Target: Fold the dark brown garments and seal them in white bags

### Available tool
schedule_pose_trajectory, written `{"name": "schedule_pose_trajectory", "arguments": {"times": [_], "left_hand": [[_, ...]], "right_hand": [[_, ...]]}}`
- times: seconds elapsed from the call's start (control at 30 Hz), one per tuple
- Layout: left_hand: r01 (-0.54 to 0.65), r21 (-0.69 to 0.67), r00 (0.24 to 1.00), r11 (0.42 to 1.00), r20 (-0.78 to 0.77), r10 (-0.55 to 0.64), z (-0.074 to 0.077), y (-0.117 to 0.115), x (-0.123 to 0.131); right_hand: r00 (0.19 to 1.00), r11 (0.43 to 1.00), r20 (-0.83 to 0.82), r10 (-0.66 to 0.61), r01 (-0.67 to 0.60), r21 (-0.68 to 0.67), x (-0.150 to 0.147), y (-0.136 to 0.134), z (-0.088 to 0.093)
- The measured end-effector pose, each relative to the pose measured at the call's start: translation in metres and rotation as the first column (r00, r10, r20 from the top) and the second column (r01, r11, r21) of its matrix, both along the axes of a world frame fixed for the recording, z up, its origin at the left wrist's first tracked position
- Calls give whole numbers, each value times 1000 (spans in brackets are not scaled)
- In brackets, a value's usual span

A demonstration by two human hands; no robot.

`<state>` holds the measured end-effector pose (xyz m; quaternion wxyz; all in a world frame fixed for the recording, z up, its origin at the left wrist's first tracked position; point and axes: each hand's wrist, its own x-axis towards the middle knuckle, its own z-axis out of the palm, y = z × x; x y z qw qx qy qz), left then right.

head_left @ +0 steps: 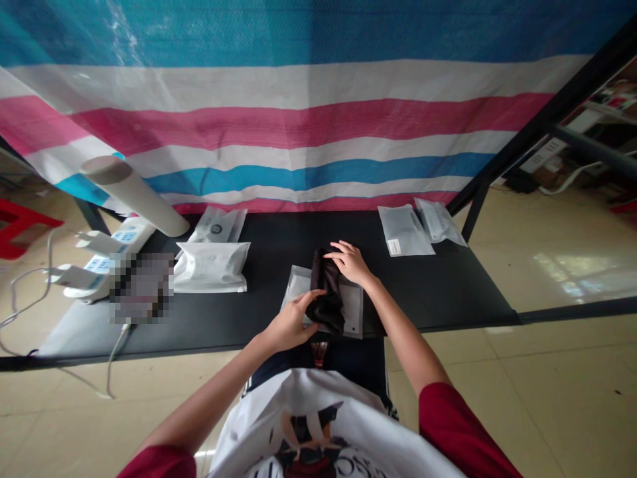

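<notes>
A dark, folded cloth item (327, 289) lies lengthwise on top of a translucent plastic bag (353, 309) near the front edge of the black table. My left hand (293, 322) is at the cloth's lower left side, thumb and fingers apart, with fingertips touching it. At the cloth's upper right, my right hand (351, 263) rests with its fingers spread and their tips on the fabric. The middle part of the bag is hidden under the cloth.
Filled white bags (212, 267) and a white cylinder (144, 199) stand left on the table (279, 232), beside a power strip (124, 239) with chargers and a blurred-out device (142, 287) on a cable. Two bags (405, 229) lie back right. Striped sheeting hangs behind.
</notes>
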<state>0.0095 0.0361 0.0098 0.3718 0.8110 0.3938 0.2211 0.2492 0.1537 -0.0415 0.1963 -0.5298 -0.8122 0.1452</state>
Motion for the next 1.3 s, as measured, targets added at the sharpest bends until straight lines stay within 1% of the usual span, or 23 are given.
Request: {"name": "schedule_pose_trajectory", "arguments": {"times": [0.03,0.1,0.17,0.23,0.3,0.37,0.43,0.47,0.5,0.53,0.57,0.6,0.67,0.73,0.83,0.93,1.0,1.07,1.13,1.17,1.23,1.3], "left_hand": [[-35,-10,999,999,25,35,-3,3,3],[-107,-70,992,992,65,112,-11,10,10],[-192,-155,974,969,88,207,-18,16,18],[-285,-193,950,939,77,304,-23,21,25],[-377,-162,922,912,27,386,-25,25,32],[-439,-108,898,892,-32,439,-24,28,37],[-466,-83,885,881,-67,461,-23,30,40],[-467,-78,884,881,-74,462,-23,32,41],[-464,-75,885,883,-77,458,-23,33,41],[-459,-72,888,885,-78,454,-24,35,41],[-457,-69,888,887,-78,452,-25,37,41],[-459,-68,888,886,-79,453,-26,40,41],[-470,-85,882,878,-84,464,-28,47,39],[-481,-122,876,868,-80,475,-30,54,37],[-470,-169,882,866,-62,466,-29,61,34],[-448,-128,894,885,-72,442,-18,56,30],[-449,-38,891,893,-97,444,-7,45,26],[-461,101,874,881,-117,471,3,30,22],[-450,231,865,863,-126,485,10,15,19],[-429,276,871,860,-129,475,12,7,18],[-366,312,897,877,-132,421,12,-8,18],[-306,307,924,901,-133,359,10,-20,21]], "right_hand": [[1000,1000,-1,-1,1,-1,0,0,0],[1000,1000,-5,-4,4,-7,0,1,1],[1000,1000,-14,-3,3,-11,0,1,1],[999,1000,-36,3,-3,-13,0,1,4],[996,1000,-90,-12,13,4,-1,-4,11],[981,994,-181,-72,85,68,-5,-16,23],[955,973,-269,-124,170,154,-10,-36,37],[951,968,-286,-117,174,183,-14,-48,43],[957,973,-280,-70,128,193,-18,-61,49],[968,983,-250,8,38,181,-22,-74,53],[974,987,-210,82,-50,154,-26,-85,56],[978,987,-170,124,-104,126,-30,-95,56],[985,987,-97,145,-137,89,-35,-109,53],[992,990,-49,120,-116,82,-37,-115,46],[995,992,-10,96,-94,90,-40,-113,37],[996,990,31,88,-91,110,-43,-106,33],[993,988,62,96,-103,113,-44,-99,35],[992,990,83,92,-100,99,-44,-89,40],[994,995,90,64,-70,66,-43,-75,49],[995,998,92,40,-44,41,-43,-66,53],[994,1000,108,-21,23,-16,-42,-46,61],[988,996,143,-61,70,-61,-39,-25,65]]}}
